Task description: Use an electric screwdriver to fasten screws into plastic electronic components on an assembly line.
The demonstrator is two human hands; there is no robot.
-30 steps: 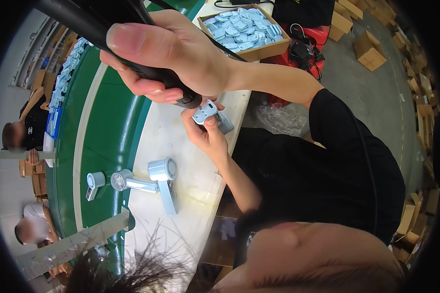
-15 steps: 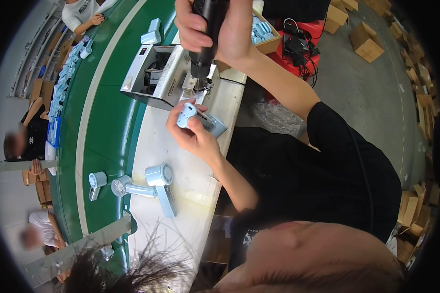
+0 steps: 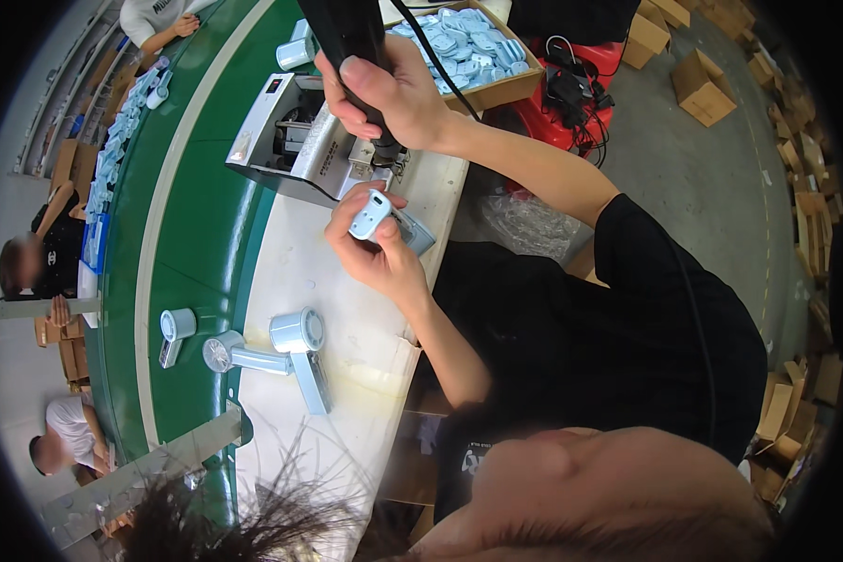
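Observation:
My right hand (image 3: 410,103) is wrapped round a black electric screwdriver (image 3: 354,51), its tip pointing down at the front of a silver screw feeder (image 3: 323,150). Just below that tip, my left hand (image 3: 389,267) grips a light blue handheld fan (image 3: 373,212); the end with a slot and small holes faces up. Fingers and thumb hide part of its body. The screwdriver tip and the fan are apart. Lower on the white bench (image 3: 347,375) lie a round-headed blue fan (image 3: 298,331) and another fan with a clear-looking grille (image 3: 223,352).
A green conveyor (image 3: 197,234) runs past the bench, carrying a small blue fan (image 3: 176,325). Beyond the feeder stands a cardboard box (image 3: 496,89) full of light blue parts. A black cable hangs near my right wrist. Co-workers sit across the belt beside piled blue parts (image 3: 117,150).
My right hand and the screwdriver have shifted down and left, uncovering the box of blue parts. My left hand has moved slightly right with the fan, which has tilted a little.

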